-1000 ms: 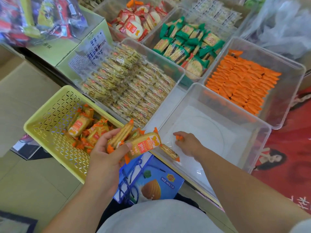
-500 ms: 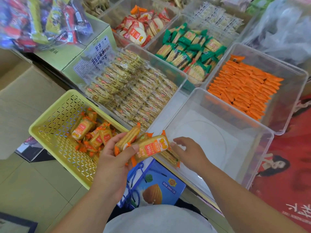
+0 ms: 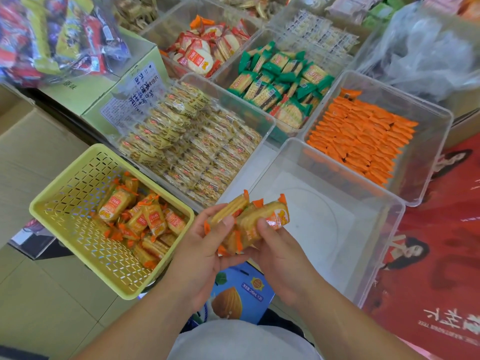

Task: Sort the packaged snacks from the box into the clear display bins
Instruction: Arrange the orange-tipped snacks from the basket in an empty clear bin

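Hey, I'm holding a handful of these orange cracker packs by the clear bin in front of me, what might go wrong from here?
1. The packs sit fanned loosely between your left hand and right hand, near the front bin's corner. One might slip outside, onto the blue carton.
2. The next bin also holds orange packets, so a hurried toss could mix the two kinds.

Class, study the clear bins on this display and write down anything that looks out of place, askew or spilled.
Nothing looks spilled. In the far right bin, the orange packs lie in neat rows, but one loose pack at the far end sits crooked. The green packs in the neighbouring bin lie jumbled.
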Motion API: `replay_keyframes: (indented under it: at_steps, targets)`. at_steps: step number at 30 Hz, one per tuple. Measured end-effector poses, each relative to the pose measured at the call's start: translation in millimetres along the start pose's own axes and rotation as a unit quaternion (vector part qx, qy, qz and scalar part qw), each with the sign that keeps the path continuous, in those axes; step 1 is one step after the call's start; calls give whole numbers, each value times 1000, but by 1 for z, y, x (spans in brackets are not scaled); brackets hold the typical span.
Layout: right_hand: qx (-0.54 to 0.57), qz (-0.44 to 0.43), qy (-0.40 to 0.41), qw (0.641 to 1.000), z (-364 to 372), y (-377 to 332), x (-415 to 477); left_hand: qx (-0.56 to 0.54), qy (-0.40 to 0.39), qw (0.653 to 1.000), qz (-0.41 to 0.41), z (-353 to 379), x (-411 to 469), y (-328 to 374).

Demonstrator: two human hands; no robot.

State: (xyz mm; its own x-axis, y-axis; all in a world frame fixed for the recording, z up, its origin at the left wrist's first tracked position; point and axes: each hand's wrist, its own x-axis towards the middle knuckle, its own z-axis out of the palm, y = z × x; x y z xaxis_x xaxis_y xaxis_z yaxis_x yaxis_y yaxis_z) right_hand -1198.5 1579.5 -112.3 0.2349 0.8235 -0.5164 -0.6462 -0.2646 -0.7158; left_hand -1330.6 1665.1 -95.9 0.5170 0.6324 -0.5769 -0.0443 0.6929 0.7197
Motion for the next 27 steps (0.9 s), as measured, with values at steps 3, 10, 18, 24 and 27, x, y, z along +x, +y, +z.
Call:
replay_keyframes:
  at_steps: [3,10,18,24,27]
  targets:
    - [25,-3,2,1000,-7,-1,0,31,13,999,11,-4,0,-1]
    - [-59,-21,164,984,-59,-12,33,44,51,997,33,-21,2,-1]
    - [-576,14,166,800,-105,27,98,27,89,995,46,-38,-2,-2]
    - [-740,24,37,671,-104,55,106,17,104,993,46,-44,-7,-1]
    - [-816,40,-25,576,-112,59,102,24,102,994,39,-45,-7,-2]
